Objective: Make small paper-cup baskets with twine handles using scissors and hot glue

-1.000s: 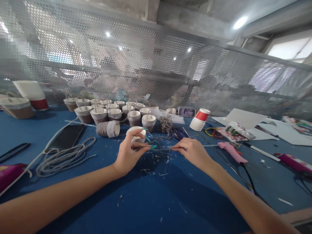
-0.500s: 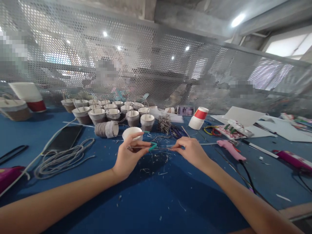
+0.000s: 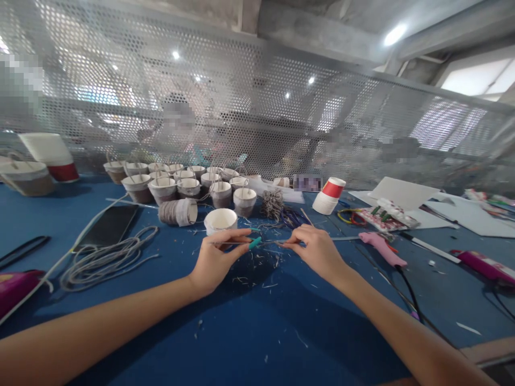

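My left hand (image 3: pixel 217 260) is closed in a pinch on a thin grey cord (image 3: pixel 273 243); teal covers or tips show at the ends of its thumb and fingers. Across a short gap, my right hand (image 3: pixel 316 247) pinches the same cord between thumb and fingertips. Just behind my left hand stands a white paper cup (image 3: pixel 221 220), its lower part hidden by the fingers. A cord-wrapped cup (image 3: pixel 178 212) lies on its side to the left of that cup. Small fibre scraps (image 3: pixel 263 262) litter the blue table below my hands.
Several handled cups (image 3: pixel 189 187) stand in rows behind. A coiled grey cord (image 3: pixel 108 262) and a dark phone-like slab (image 3: pixel 108 228) lie left. To the right are a pink glue gun (image 3: pixel 382 247), stacked red-and-white cups (image 3: pixel 330 195) and a magenta tool (image 3: pixel 485 266). Perforated metal screen (image 3: pixel 257 107) behind.
The fingers of my left hand have drawn closer together and lowered, uncovering more of the white cup behind. My right hand has barely moved, still pinching the cord.
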`<state>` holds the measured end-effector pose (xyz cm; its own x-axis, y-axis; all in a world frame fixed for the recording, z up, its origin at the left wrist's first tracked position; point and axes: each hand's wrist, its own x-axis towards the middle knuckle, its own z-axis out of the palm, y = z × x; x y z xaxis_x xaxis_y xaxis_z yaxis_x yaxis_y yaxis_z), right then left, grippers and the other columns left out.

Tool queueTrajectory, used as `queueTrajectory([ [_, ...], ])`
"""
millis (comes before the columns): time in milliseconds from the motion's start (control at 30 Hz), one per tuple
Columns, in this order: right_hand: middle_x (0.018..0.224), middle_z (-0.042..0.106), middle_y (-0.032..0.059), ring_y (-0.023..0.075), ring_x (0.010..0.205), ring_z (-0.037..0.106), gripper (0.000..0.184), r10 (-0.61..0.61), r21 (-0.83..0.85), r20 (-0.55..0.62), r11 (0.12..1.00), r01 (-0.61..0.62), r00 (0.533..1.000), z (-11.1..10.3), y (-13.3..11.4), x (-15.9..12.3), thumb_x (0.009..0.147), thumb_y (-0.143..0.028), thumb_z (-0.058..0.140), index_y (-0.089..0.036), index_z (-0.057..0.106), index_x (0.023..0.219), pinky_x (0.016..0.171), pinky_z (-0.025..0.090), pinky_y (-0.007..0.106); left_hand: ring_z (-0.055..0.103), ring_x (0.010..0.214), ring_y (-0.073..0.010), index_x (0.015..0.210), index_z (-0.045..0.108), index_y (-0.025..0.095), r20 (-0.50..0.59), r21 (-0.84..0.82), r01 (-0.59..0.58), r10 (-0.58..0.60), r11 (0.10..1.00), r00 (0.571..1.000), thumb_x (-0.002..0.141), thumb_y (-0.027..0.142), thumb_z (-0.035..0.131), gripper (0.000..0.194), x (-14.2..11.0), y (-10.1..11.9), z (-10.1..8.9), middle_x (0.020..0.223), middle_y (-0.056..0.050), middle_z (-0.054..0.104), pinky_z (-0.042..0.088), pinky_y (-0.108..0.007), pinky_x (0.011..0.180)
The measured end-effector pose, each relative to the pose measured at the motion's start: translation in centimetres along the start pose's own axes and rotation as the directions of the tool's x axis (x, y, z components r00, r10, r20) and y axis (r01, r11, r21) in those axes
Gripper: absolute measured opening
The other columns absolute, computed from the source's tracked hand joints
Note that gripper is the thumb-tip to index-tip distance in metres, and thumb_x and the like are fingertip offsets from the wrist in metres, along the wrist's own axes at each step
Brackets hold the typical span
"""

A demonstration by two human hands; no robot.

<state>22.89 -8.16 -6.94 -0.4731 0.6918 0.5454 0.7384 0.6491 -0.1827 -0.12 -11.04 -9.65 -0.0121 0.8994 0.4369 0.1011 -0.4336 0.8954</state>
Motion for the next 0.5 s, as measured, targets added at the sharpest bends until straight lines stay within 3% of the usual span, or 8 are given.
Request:
queueTrajectory([
  [267, 0.059, 0.058, -0.0001, 0.013, 0.062, 0.052, 0.018, -0.064, -0.002, -0.057, 0.998, 0.064, 0.996, 0.05, -0.61, -0.07, 0.078, -0.019, 0.064, -0.018, 0.057, 0.062, 0.057, 0.038, 0.024, 0.063, 0.072, -0.0146, 0.078, 0.072, 0.021, 0.019, 0.103, -0.219, 0.219, 0.97, 0.976, 0.07, 0.018, 0.069, 0.01, 0.3, -0.09, -0.11, 0.075, -0.003, 0.067, 0.054, -0.026, 0.066],
  [333, 0.058, 0.058, -0.0002, 0.0126, 0.061, 0.051, 0.019, -0.059, 0.018, -0.068, 0.998, 0.061, 0.996, 0.15, -0.64, -0.08, 0.079, -0.02, 0.063, -0.018, 0.057, 0.061, 0.057, 0.038, 0.024, 0.063, 0.077, -0.0162, 0.073, 0.073, 0.021, 0.015, 0.089, -0.246, 0.246, 0.965, 0.969, 0.07, 0.019, 0.069, 0.005, 0.36, -0.06, -0.12, 0.081, -0.004, 0.068, 0.054, -0.028, 0.07],
  [433, 0.059, 0.058, 0.0, 0.0127, 0.061, 0.051, 0.02, -0.067, 0.03, -0.075, 0.997, 0.069, 0.995, 0.29, -0.61, -0.14, 0.08, -0.022, 0.061, -0.018, 0.057, 0.061, 0.058, 0.038, 0.024, 0.065, 0.086, -0.0188, 0.073, 0.073, 0.021, 0.02, 0.04, -0.158, 0.158, 0.987, 0.987, 0.071, 0.021, 0.068, 0.005, 0.25, -0.05, -0.08, 0.089, -0.005, 0.071, 0.054, -0.031, 0.08],
  [500, 0.059, 0.058, 0.0004, 0.013, 0.062, 0.051, 0.02, -0.088, 0.013, -0.09, 0.996, 0.089, 0.992, 0.29, -0.57, -0.18, 0.081, -0.023, 0.06, -0.018, 0.057, 0.062, 0.06, 0.039, 0.025, 0.067, 0.081, -0.0184, 0.075, 0.072, 0.02, 0.025, 0.034, -0.063, 0.062, 0.997, 0.998, 0.071, 0.022, 0.068, 0.007, 0.1, -0.06, -0.03, 0.084, -0.004, 0.073, 0.056, -0.03, 0.077],
])
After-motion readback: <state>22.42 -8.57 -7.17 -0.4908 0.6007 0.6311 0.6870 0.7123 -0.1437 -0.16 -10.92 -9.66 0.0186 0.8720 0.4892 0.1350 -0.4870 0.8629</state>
